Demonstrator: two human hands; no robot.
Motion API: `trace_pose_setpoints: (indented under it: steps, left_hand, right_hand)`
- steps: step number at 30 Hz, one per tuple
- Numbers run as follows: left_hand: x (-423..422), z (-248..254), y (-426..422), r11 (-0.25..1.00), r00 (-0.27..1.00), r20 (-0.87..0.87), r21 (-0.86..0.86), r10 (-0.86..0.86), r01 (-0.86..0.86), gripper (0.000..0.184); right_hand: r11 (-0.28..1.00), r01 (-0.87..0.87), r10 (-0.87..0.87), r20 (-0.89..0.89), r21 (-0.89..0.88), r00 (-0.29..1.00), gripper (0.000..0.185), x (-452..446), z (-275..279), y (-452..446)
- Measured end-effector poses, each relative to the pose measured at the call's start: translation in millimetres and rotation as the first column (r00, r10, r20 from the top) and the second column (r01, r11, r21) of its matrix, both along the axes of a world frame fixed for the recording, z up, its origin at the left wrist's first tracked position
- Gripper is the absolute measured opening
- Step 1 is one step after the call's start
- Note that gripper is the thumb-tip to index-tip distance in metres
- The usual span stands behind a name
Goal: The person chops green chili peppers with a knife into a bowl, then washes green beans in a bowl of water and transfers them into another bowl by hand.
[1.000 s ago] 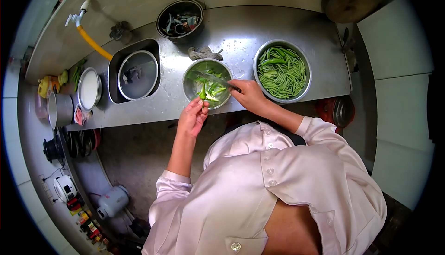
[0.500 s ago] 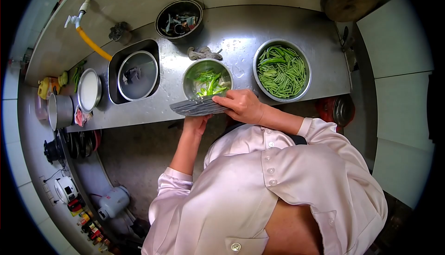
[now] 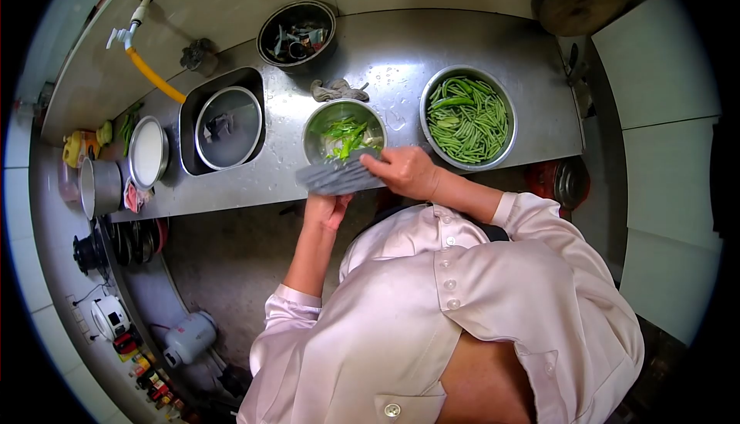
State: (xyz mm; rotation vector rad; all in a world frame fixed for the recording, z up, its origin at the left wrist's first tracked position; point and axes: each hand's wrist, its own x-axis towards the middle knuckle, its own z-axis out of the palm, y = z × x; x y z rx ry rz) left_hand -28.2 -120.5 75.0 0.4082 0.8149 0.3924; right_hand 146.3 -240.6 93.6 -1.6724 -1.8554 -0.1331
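Note:
My right hand [image 3: 410, 173] is wrapped round the handle end of a broad grey cleaver [image 3: 335, 177], whose blade is smeared by motion and points left. Partly under the blade, my left hand [image 3: 330, 208] is closed, and the blade hides what its fingers hold. Just beyond the blade stands a metal bowl [image 3: 310, 122] on the counter. Sliced green peppers [image 3: 345, 137] lie inside it. To the right of my right hand is a larger metal basin [image 3: 510, 143] full of cut green beans [image 3: 472, 127], with long green peppers [image 3: 453, 102] on top.
A wet cloth [image 3: 339, 90] lies behind the bowl on the steel counter [image 3: 385, 46]. At the back stands a dark pot [image 3: 266, 50] with scraps. On the left, a sink [image 3: 185, 135] holds a basin of water [image 3: 230, 146]; a yellow hose [image 3: 156, 75] reaches it.
The cleaver has shifted a little to the right and tilted, so more of its blade face shows. My right hand has moved slightly right with it; both bowls stay put.

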Motion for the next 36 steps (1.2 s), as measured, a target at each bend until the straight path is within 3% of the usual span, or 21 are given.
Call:
trace_pose_setpoints:
  steps: [2, 3, 5, 8, 11, 14, 16, 19, 24, 27, 28, 30, 34, 36]
  left_hand:
    - [-23, -32, 18, 0.969, 0.937, 0.250, 0.103, -0.244, 0.225, 0.016]
    - [-14, -7, 10, 0.988, 0.988, 0.071, 0.093, -0.133, 0.127, 0.013]
    - [-11, 1, 10, 0.988, 0.996, -0.052, 0.129, -0.079, 0.085, 0.012]
    - [-9, -4, 12, 0.983, 0.988, -0.140, 0.164, -0.063, 0.086, 0.013]
    - [-13, -20, 11, 0.965, 0.989, -0.142, 0.254, -0.032, 0.068, 0.019]
    - [-10, -25, 10, 0.977, 0.993, -0.089, 0.205, 0.076, -0.056, 0.019]
    - [-12, -33, 11, 0.960, 0.995, -0.095, 0.279, 0.035, -0.007, 0.021]
    - [-14, -39, 13, 0.950, 0.998, -0.060, 0.312, 0.026, -0.006, 0.021]
    - [-16, -48, 16, 0.916, 1.000, -0.009, 0.401, 0.015, -0.010, 0.021]
    - [-16, -35, 16, 0.964, 0.997, -0.064, 0.264, 0.052, -0.033, 0.020]
    - [-13, -20, 14, 0.951, 0.993, -0.121, 0.306, 0.003, 0.034, 0.020]
    - [-8, 4, 12, 0.911, 0.968, -0.238, 0.377, -0.082, 0.170, 0.023]
    - [-8, 5, 21, 0.914, 0.982, -0.154, 0.372, -0.112, 0.163, 0.025]
    - [-5, 5, 23, 0.918, 0.982, -0.144, 0.362, -0.119, 0.164, 0.026]
  right_hand:
    - [0.995, 0.088, -0.092, -0.095, -0.049, 0.991, 0.030, 12, -16, 1]
    - [0.990, 0.117, -0.128, -0.150, -0.080, 0.980, 0.029, 17, -20, 1]
    - [0.980, 0.159, -0.185, -0.249, -0.122, 0.951, 0.027, 19, -21, 3]
    - [0.995, 0.089, -0.098, -0.332, -0.041, 0.938, 0.028, 8, 3, 7]
    - [1.000, 0.003, -0.008, -0.266, -0.018, 0.964, 0.030, -5, 16, 8]
    - [0.999, -0.043, 0.041, -0.189, -0.002, 0.981, 0.036, -10, 22, 6]
    - [0.998, -0.060, 0.059, -0.183, 0.003, 0.981, 0.044, -9, 23, 6]
    - [0.999, -0.044, 0.046, -0.172, 0.013, 0.984, 0.035, -10, 25, 7]
    - [0.998, -0.063, 0.062, -0.168, 0.000, 0.984, 0.042, -10, 24, 6]
    - [0.999, -0.042, 0.039, -0.137, -0.022, 0.990, 0.038, -6, 15, 4]
    - [0.999, -0.028, 0.024, -0.123, -0.029, 0.992, 0.034, -5, 10, 3]
    - [0.994, 0.028, -0.048, -0.196, -0.107, 0.979, 0.031, 6, -2, 0]
    - [0.991, 0.091, -0.125, -0.408, -0.102, 0.905, 0.025, 25, -25, 3]
    - [0.970, 0.131, -0.225, -0.559, -0.203, 0.798, 0.021, 23, -21, -2]
